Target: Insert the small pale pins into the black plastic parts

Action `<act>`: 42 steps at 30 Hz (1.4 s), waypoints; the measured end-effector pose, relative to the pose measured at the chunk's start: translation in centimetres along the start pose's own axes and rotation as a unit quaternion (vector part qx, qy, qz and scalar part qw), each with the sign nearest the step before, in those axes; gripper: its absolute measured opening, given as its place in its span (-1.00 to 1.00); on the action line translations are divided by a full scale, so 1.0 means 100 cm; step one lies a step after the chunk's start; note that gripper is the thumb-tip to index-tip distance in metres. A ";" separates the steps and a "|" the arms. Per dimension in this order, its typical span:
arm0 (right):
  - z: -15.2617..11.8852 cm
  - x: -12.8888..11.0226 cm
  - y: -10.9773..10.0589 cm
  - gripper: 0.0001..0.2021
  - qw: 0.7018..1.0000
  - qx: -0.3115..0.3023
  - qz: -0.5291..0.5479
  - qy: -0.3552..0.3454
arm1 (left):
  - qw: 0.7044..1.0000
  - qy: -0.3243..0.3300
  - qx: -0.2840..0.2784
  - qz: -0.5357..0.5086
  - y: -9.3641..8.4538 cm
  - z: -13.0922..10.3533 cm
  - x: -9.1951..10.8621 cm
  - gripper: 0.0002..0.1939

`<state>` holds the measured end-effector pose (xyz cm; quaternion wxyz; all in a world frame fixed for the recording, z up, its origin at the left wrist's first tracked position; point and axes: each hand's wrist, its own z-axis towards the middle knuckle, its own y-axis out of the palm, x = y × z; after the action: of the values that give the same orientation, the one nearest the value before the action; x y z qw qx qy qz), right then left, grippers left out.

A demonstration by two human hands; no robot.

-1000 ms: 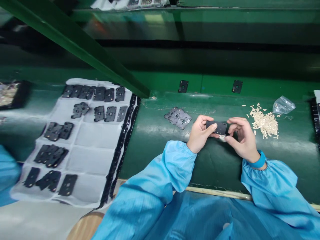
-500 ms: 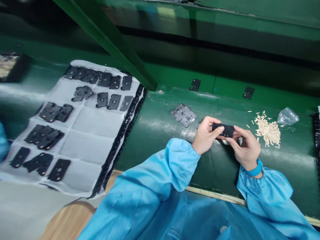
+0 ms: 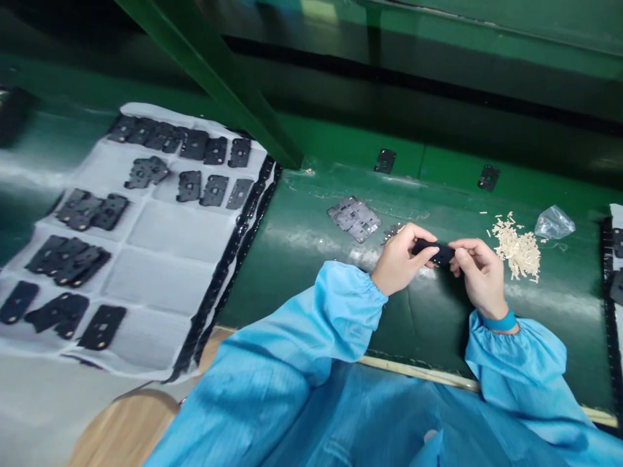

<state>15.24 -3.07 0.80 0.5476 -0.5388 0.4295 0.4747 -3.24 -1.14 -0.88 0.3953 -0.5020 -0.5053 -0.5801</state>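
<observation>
A small black plastic plate is held up between both hands over the green bench. My left hand grips its left end, thumb on the near face. At its right end, the fingers of my right hand are closed in a pinch on the edge; whether they also hold a small piece I cannot make out. To the right of my right hand lies a heap of small cream-coloured strips. Beyond my left hand are a cluster of flat grey-black plates and some small dark bits.
On the left, a white padded tray with a black edge bears rows of black plates. Two single plates lie along the back ledge. A clear plastic bag sits beyond the strips. A green post slants across; a wooden stool stands below.
The right fingers have shifted on the plate's right end, and the thumb has come up into a pinch. The plate has tilted slightly. The view has moved a little to the right.
</observation>
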 end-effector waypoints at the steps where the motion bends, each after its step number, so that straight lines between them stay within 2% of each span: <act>1: 0.001 -0.001 0.001 -0.75 1.000 0.009 -0.014 0.003 | 1.000 0.011 -0.004 0.013 0.000 -0.001 -0.001 -0.70; 7: 0.002 0.000 0.006 -0.65 0.996 0.015 -0.084 -0.014 | 0.988 0.064 -0.033 0.134 -0.004 -0.005 -0.002 -0.76; 11: 0.002 0.001 0.003 -0.67 0.994 -0.021 -0.103 -0.006 | 0.988 0.033 -0.039 0.146 -0.006 -0.001 0.001 -0.79; 13: 0.006 -0.001 -0.003 -0.63 0.994 -0.063 -0.078 0.033 | 0.991 0.018 -0.023 0.128 -0.007 0.003 0.003 -0.74; 15: 0.014 -0.005 -0.010 -0.56 0.988 -0.102 -0.048 0.108 | 0.994 0.004 0.011 0.109 -0.008 0.008 0.005 -0.66; 16: 0.020 -0.007 -0.013 -0.54 0.983 -0.106 -0.031 0.145 | 0.995 -0.007 0.032 0.089 -0.009 0.010 0.005 -0.63; 18: 0.033 -0.011 -0.014 -0.52 0.980 -0.070 0.029 0.182 | 0.997 -0.033 0.063 0.037 -0.010 0.013 0.005 -0.58; 20: 0.041 -0.012 -0.009 -0.47 0.979 -0.025 0.110 0.172 | 0.996 -0.041 0.080 0.003 -0.013 0.015 0.004 -0.56; 21: 0.042 -0.011 -0.005 -0.42 0.976 -0.027 0.133 0.167 | 0.996 -0.036 0.085 -0.001 -0.014 0.016 0.004 -0.55; 22: 0.040 -0.009 0.000 -0.37 0.976 -0.048 0.129 0.170 | 0.996 -0.031 0.088 0.000 -0.015 0.016 0.003 -0.53; 24: 0.031 -0.002 0.009 -0.39 0.985 -0.065 0.069 0.146 | 0.996 -0.023 0.088 0.006 -0.016 0.016 0.002 -0.49; 28: 0.013 0.012 0.016 -0.55 0.999 -0.006 0.012 0.041 | 0.995 -0.021 0.089 0.030 -0.014 0.021 -0.001 -0.55; 31: 0.012 0.015 0.014 -0.59 1.000 -0.008 0.017 0.024 | 0.994 -0.030 0.095 0.054 -0.015 0.028 0.000 -0.65; 33: 0.014 0.016 0.013 -0.61 1.000 -0.007 0.022 0.017 | 0.990 -0.013 0.095 0.105 -0.024 0.031 0.005 -0.69; 35: 0.015 0.016 0.013 -0.62 1.000 -0.005 0.026 0.010 | 0.972 0.034 0.092 0.212 -0.041 0.032 0.015 -0.77; 37: 0.015 0.016 0.014 -0.61 0.999 0.000 0.034 0.010 | 0.933 0.074 0.105 0.335 -0.062 0.030 0.031 -0.89; 38: 0.014 0.016 0.014 -0.60 0.999 0.003 0.038 0.013 | 0.908 0.064 0.109 0.399 -0.072 0.028 0.039 -0.92; 40: 0.014 0.016 0.015 -0.58 0.999 0.008 0.046 0.019 | 0.859 -0.003 0.097 0.503 -0.088 0.021 0.054 -0.87; 42: 0.014 0.016 0.014 -0.56 0.998 0.011 0.051 0.026 | 0.814 -0.063 0.076 0.572 -0.096 0.014 0.063 -0.78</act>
<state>14.07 -1.59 -0.99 0.5174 -0.5221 0.4756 0.4832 -13.43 2.19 3.48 0.6601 -0.7043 -0.1929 -0.1762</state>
